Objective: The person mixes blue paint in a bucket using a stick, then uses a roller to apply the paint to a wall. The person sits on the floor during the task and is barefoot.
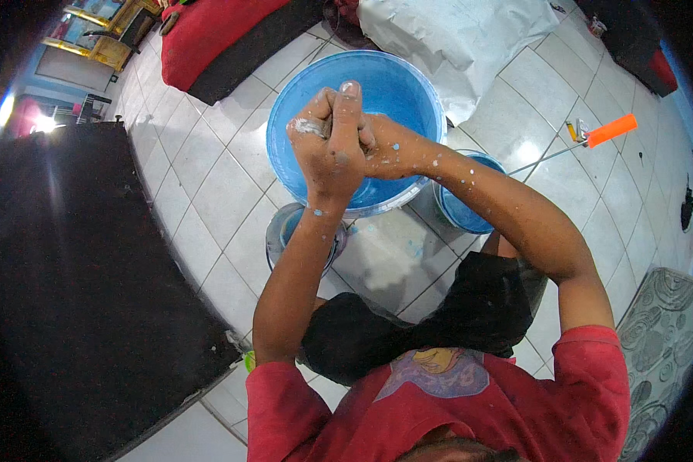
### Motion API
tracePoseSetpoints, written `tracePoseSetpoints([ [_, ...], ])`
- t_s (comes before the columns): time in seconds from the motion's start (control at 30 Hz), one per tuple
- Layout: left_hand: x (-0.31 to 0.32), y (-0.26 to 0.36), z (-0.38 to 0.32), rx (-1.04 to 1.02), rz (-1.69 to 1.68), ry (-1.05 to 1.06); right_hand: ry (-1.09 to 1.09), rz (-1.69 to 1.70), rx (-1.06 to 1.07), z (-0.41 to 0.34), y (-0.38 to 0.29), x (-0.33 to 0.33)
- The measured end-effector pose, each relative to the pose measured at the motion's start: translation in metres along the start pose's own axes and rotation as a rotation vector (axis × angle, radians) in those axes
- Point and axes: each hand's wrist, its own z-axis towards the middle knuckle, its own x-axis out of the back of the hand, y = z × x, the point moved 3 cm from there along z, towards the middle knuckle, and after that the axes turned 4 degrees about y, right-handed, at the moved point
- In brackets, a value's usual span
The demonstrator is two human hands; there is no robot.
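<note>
My left hand [329,141] is closed around the fingers of my right hand [390,147], its thumb lying on top. Both are raised above a large round tub [277,156] with blue paint inside. Pale and blue paint flecks mark my hands and forearms. The curled fingers of my right hand are mostly hidden, so whether anything lies between the palms cannot be seen. A smaller bucket of blue paint [468,211] stands at the right, and a clear container [277,237] is partly behind my left forearm. A paint roller handle with an orange grip [612,130] extends right from the smaller bucket.
Paint drops dot the white tiled floor [381,260]. A black surface [92,289] fills the left side. Beyond the tub are a red and black piece of furniture [225,40] and a pale crumpled sheet [456,46]. A patterned mat [661,346] lies at the lower right.
</note>
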Motion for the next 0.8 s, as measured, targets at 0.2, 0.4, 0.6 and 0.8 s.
tracePoseSetpoints([
  [0.2,0.004,-0.014,0.001,0.010,-0.178,-0.005,-0.076,-0.281,-0.080,-0.001,-0.003,0.005],
  [0.4,0.013,0.005,-0.003,0.074,-0.002,-0.027,-0.176,-0.165,-0.024,-0.005,-0.023,-0.003],
  [0.6,0.028,0.016,0.000,0.056,0.158,0.006,-0.083,0.074,0.077,0.012,-0.020,-0.035],
  [0.8,0.053,0.009,0.022,-0.088,0.145,0.049,-0.044,0.064,0.132,0.043,-0.012,-0.051],
])
